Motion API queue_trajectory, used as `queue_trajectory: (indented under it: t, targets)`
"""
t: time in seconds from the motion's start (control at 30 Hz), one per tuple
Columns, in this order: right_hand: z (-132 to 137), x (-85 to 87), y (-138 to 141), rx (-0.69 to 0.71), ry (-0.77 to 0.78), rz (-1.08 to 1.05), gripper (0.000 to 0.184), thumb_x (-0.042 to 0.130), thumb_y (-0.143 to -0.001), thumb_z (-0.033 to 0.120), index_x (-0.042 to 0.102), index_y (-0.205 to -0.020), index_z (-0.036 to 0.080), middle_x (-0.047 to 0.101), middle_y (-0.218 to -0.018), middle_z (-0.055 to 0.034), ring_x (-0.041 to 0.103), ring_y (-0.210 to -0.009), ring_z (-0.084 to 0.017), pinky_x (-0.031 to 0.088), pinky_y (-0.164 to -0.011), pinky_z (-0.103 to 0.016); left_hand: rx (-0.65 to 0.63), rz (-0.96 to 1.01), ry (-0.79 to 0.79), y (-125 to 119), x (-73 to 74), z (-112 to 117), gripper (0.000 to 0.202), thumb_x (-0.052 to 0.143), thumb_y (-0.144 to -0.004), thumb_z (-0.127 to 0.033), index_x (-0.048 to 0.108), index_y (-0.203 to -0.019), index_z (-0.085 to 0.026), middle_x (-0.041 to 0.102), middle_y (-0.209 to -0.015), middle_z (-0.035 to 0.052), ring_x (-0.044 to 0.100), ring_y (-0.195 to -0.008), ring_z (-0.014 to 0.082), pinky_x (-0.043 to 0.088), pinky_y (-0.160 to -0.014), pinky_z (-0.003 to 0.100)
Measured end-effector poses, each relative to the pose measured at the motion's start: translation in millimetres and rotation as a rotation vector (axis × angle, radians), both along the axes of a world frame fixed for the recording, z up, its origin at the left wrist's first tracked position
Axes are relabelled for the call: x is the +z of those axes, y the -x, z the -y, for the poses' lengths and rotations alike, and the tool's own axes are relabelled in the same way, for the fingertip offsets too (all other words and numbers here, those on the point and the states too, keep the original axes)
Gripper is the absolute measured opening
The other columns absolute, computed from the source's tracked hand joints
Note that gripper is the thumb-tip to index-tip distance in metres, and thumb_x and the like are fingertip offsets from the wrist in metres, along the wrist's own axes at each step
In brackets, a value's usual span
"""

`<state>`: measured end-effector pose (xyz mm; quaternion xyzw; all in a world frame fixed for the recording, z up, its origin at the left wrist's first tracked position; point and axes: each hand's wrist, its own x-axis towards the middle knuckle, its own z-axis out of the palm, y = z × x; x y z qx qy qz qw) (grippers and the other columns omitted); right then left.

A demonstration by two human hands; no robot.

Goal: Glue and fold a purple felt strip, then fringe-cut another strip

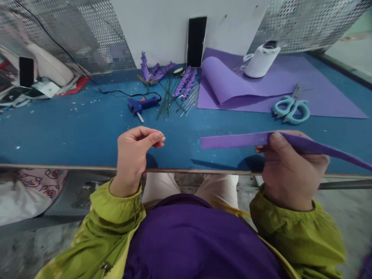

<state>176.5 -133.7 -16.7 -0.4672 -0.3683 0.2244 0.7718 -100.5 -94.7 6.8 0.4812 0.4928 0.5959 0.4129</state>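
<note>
A long strip of purple felt-like sheet (235, 140) is pinched between the thumb and fingers of my right hand (293, 170) above the front of the table. Its squared end points left, and the other end trails off past the right edge of the view. My left hand (135, 149) is closed over the table's front edge, thumb against the curled fingers, with nothing visible in it. A gap lies between it and the strip's free end. Just beyond that hand is a blue glue gun (143, 104) with a glue stick poking out.
Purple sheets (279, 104), one curled over, lie at the right with teal-handled scissors (292, 108) and a white covered container (261, 60). Purple flower sprigs (186, 83), green stems (165, 100) and thin wires (192, 100) lie mid-table. A phone (196, 42) leans behind; a black cord (72, 58) runs left.
</note>
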Motion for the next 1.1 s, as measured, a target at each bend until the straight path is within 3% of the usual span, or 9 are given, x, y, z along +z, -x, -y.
queue_trajectory:
  t: [0.23,0.33,0.43,0.53,0.6,0.67,0.8,0.97,1.1]
  targets:
    - [0.2,-3.1,-1.8,0.011,-0.005,-0.026,0.007,0.079,-0.069,0.019,0.073,-0.073,0.018,0.062,-0.063,0.0016,0.057,-0.054,-0.013,0.045,-0.053,-0.028,-0.068,0.078,-0.094,-10.6,-3.9,-8.0,0.028,0.070,-0.085,-0.038,0.064,-0.066,-0.019,0.061,-0.057,-0.0032,0.059,-0.055,0.0084,0.052,-0.061,0.021]
    - [0.1,-5.1,-2.2,0.006,-0.017,-0.026,0.008,0.079,-0.070,0.019,0.073,-0.074,0.017,0.062,-0.063,0.0012,0.057,-0.054,-0.013,0.045,-0.053,-0.028,-0.190,-0.167,-0.173,-6.5,-4.6,-9.3,0.030,0.069,-0.086,-0.036,0.071,-0.114,-0.023,0.074,-0.111,0.0066,0.072,-0.099,0.0193,0.056,-0.093,0.035]
    - [0.5,-5.8,-1.3,0.011,-0.011,-0.024,0.007,0.079,-0.071,0.019,0.073,-0.074,0.016,0.063,-0.063,0.0003,0.057,-0.053,-0.012,0.044,-0.053,-0.028,-0.301,-0.539,-0.257,-1.1,-1.8,-8.0,0.084,0.081,-0.074,-0.032,0.044,-0.149,-0.034,0.043,-0.158,0.0079,0.054,-0.135,0.0294,0.048,-0.107,0.044]
    - [1.3,-5.1,-0.6,0.013,0.002,-0.011,0.006,0.078,-0.073,0.019,0.073,-0.075,0.016,0.063,-0.063,-0.0002,0.057,-0.054,-0.012,0.043,-0.054,-0.027,-0.142,-0.750,-0.280,1.6,-0.4,-7.4,0.047,0.073,-0.083,-0.040,0.068,-0.128,-0.025,0.076,-0.110,0.0062,0.072,-0.098,0.0222,0.048,-0.108,0.044]
    - [1.9,-4.5,-0.8,0.014,0.011,0.006,0.006,0.078,-0.074,0.019,0.073,-0.074,0.016,0.063,-0.063,-0.0004,0.057,-0.055,-0.012,0.043,-0.054,-0.028,0.020,-0.837,-0.309,2.1,-1.0,-9.1,0.028,0.064,-0.092,-0.039,0.076,-0.110,-0.022,0.073,-0.068,-0.0012,0.071,-0.072,0.0164,0.046,-0.111,0.044]
    - [2.8,-4.3,-1.1,0.022,0.025,0.024,0.007,0.078,-0.075,0.020,0.073,-0.074,0.016,0.062,-0.063,-0.0002,0.057,-0.056,-0.012,0.042,-0.055,-0.028,0.073,-0.929,-0.374,1.5,-1.5,-11.7,0.040,0.068,-0.088,-0.036,0.068,-0.125,-0.021,0.077,-0.085,0.0015,0.073,-0.091,0.0205,0.040,-0.116,0.046]
    - [4.9,-3.3,4.9,0.071,0.078,0.058,0.007,0.078,-0.077,0.023,0.073,-0.075,0.019,0.063,-0.065,0.0009,0.057,-0.059,-0.012,0.043,-0.057,-0.027,-0.005,-0.962,-0.527,-9.1,0.9,-9.2,0.089,0.080,-0.077,-0.039,0.038,-0.153,-0.020,0.043,-0.157,0.0142,0.036,-0.148,0.0316,0.030,-0.121,0.047]
    - [7.7,2.0,33.5,0.230,0.189,0.225,0.006,0.075,-0.081,0.027,0.074,-0.076,0.023,0.066,-0.067,0.0029,0.058,-0.063,-0.011,0.044,-0.059,-0.024,-0.378,-0.799,-0.382,-42.4,4.6,11.0,0.039,0.070,-0.087,-0.043,0.071,-0.119,-0.020,0.076,-0.115,0.0053,0.071,-0.102,0.0204,0.052,-0.094,0.029]
    - [8.7,3.3,47.5,0.302,0.185,0.246,0.006,0.078,-0.078,0.028,0.076,-0.075,0.023,0.070,-0.071,0.0013,0.062,-0.067,-0.012,0.048,-0.063,-0.024,-0.511,-0.757,-0.209,-52.7,8.7,17.7,0.023,0.062,-0.094,-0.037,0.074,-0.083,-0.021,0.073,-0.072,-0.0036,0.065,-0.067,0.0115,0.045,-0.065,0.022]
